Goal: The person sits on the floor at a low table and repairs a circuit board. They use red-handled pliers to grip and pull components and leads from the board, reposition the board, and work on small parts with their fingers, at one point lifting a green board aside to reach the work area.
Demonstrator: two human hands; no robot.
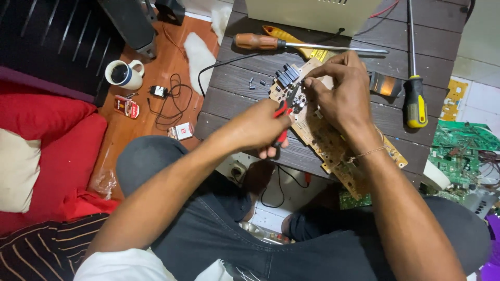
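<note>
A tan circuit board [333,143] lies tilted on a dark wooden table [234,93], with black parts at its upper end. My left hand [263,127] grips red-handled pliers [283,120], whose jaws point at the black components near the board's top. My right hand [341,88] rests on the board's upper part, its fingertips pinched at a small component right by the plier jaws.
On the table lie a long screwdriver with an orange-brown handle [258,41], a yellow-and-black-handled screwdriver [415,101] and a beige device case [312,13]. Green circuit boards [461,151] sit at right. On the orange floor at left are a mug [122,74], cables and small packets. Red cushion at far left.
</note>
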